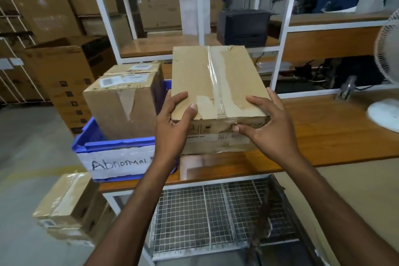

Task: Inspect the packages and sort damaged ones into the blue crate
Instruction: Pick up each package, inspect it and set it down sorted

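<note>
A person holds a flat, rectangular cardboard box (218,80) in both hands above a smooth wooden desk (334,131). Glossy clear tape runs down the middle of the box's top, and the brown paper skin beside the tape is torn in ragged patches. The left hand (174,123) grips the near left corner, with the thumb lying on top and the fingers curled round the side. The right hand (269,127) grips the near right corner, with the thumb on top and the fingers pressed along the front face.

Just left of the box, a blue plastic crate (121,143) sits on the end of the desk. It wears a white paper label handwritten "Abnormal", and taped cartons (121,106) stand inside it. Under the desk is a wire mesh shelf (205,211). Another taped carton (67,201) lies on the floor at lower left. A white fan (384,114) stands on the desk at far right.
</note>
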`<state>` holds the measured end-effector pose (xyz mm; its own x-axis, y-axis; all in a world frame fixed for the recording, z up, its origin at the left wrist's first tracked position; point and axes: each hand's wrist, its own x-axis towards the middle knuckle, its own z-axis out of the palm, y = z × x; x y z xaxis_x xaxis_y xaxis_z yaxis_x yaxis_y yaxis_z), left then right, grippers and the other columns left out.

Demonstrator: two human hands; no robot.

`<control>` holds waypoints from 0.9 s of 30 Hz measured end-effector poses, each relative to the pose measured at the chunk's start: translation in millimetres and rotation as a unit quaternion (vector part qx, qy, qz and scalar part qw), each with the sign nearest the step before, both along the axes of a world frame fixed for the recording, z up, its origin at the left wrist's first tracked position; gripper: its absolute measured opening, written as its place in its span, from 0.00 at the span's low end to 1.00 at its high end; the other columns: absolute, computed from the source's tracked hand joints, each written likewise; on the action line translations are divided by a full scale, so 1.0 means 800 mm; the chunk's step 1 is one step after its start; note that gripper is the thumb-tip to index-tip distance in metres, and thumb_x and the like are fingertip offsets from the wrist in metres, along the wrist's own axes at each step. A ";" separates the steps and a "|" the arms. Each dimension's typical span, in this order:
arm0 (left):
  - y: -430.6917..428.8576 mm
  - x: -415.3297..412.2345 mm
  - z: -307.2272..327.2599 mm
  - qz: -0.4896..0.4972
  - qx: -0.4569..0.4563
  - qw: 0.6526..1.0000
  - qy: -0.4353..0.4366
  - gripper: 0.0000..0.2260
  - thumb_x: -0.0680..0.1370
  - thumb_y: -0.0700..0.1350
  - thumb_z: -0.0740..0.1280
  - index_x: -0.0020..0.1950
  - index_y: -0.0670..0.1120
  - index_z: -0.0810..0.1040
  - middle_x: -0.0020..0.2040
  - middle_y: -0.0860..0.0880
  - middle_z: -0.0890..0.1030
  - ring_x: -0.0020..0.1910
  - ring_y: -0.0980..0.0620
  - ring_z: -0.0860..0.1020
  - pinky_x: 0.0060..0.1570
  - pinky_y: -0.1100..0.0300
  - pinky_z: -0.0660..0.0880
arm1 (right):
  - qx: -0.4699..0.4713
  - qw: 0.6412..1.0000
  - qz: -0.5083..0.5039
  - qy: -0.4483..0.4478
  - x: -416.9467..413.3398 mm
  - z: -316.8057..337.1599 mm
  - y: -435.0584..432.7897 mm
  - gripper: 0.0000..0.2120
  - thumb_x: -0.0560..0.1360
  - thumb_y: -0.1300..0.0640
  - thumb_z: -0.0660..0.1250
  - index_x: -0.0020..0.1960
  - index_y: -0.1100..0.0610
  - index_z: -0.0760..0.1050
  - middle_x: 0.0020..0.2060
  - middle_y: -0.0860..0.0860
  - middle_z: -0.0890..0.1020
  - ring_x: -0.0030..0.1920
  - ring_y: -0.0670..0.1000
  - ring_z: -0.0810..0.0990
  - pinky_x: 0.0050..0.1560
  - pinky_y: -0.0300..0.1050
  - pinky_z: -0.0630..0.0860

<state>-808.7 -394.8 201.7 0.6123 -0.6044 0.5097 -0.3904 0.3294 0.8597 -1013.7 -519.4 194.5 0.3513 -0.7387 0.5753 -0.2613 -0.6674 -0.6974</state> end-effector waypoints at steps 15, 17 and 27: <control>-0.087 0.061 -0.140 -0.002 0.159 0.987 -0.030 0.17 0.80 0.54 0.69 0.69 0.54 0.78 0.73 0.57 0.74 0.74 0.65 0.66 0.73 0.53 0.68 | 0.122 0.986 -0.044 0.106 0.048 -0.125 -0.070 0.41 0.63 0.45 0.85 0.73 0.38 0.73 0.83 0.44 0.55 0.79 0.52 0.61 0.73 0.59 0.72; -0.094 0.066 -0.157 -0.005 0.194 0.981 -0.025 0.20 0.79 0.61 0.66 0.70 0.59 0.77 0.75 0.55 0.72 0.76 0.57 0.68 0.72 0.44 0.71 | 0.135 0.982 -0.043 0.127 0.051 -0.136 -0.080 0.42 0.63 0.45 0.85 0.74 0.38 0.72 0.83 0.44 0.55 0.80 0.52 0.60 0.73 0.62 0.72; -0.111 0.064 -0.179 0.039 0.302 0.930 -0.203 0.25 0.82 0.60 0.54 0.77 0.54 0.71 0.84 0.50 0.57 0.82 0.50 0.56 0.78 0.42 0.60 | -0.035 0.941 -0.031 0.336 0.061 -0.166 -0.108 0.42 0.72 0.31 0.71 0.81 0.43 0.63 0.84 0.50 0.50 0.83 0.53 0.47 0.79 0.59 0.49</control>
<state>-757.6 -483.4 58.8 0.4980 -0.8174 0.2895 -0.7257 -0.2100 0.6551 -964.7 -606.0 62.0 0.6099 -0.7387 0.2870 -0.6674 -0.6741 -0.3166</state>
